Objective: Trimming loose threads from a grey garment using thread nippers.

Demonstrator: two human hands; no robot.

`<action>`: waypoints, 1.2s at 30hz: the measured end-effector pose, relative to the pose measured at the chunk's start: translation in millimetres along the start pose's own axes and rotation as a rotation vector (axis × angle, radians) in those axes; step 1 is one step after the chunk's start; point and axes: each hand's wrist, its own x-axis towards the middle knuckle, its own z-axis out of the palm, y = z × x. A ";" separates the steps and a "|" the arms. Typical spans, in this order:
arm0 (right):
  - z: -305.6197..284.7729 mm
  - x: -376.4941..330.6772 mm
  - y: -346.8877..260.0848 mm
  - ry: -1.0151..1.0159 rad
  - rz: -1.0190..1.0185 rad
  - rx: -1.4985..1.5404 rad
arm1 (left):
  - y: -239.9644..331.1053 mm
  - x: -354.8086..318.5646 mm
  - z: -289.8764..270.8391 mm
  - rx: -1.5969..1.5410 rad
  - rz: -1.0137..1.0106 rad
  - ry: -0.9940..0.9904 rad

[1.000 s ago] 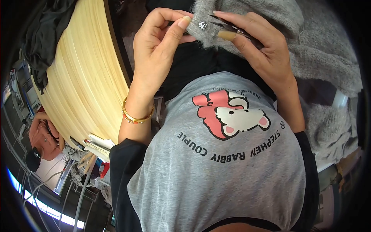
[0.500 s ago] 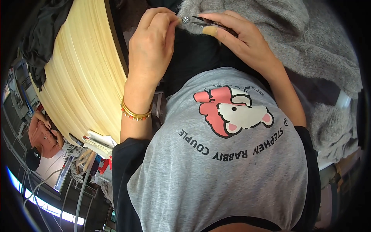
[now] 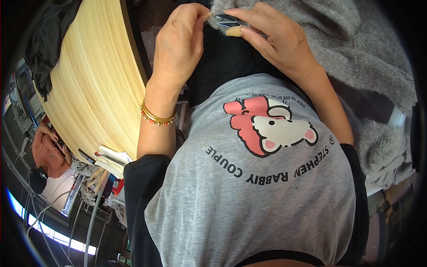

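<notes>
Left hand [image 3: 180, 42]: raised near the top of the view, back of the hand toward the camera, fingers [image 3: 202, 15] pressed together at the tips and pinching the edge of the fuzzy grey knitted garment [image 3: 356, 58]. Gold and red beaded bangles [image 3: 156, 118] sit on the wrist below it.

Right hand [image 3: 275, 38]: just beside the left hand, fingers curled and closed around a small pair of dark metal thread snips with a pale yellow handle tip [image 3: 233, 24]. The thumb lies over the handle; the blade end points left, toward the left fingertips, and meets the garment edge between the two hands. Whether the blades are open cannot be told.

Fuzzy grey knitted garment: held at the top centre between both hands, the bulk of it spreading across the upper right and falling down the right side of the view, resting over the person's lap area.

Grey short-sleeved shirt with a pink and white cartoon rabbit print [image 3: 267, 187]: worn by the person, fills the lower centre, over black long sleeves.

Large pale yellow wound spool [image 3: 95, 89]: well to the left of the left forearm, a dark cloth [image 3: 49, 40] draped over its upper edge.

Another person in an orange top [image 3: 46, 149]: far left, seated, well apart from the hands.
</notes>
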 end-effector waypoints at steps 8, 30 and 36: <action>-0.3 33.3 5.2 -0.218 0.836 0.731 | -2.3 3.7 -1.8 -0.066 0.112 0.075; 17.0 30.8 46.3 -0.424 1.011 0.499 | -1.2 2.3 4.5 -0.176 0.016 -0.046; 21.9 27.8 43.3 -0.474 0.979 0.323 | -3.6 -1.6 8.4 -0.309 -0.235 -0.125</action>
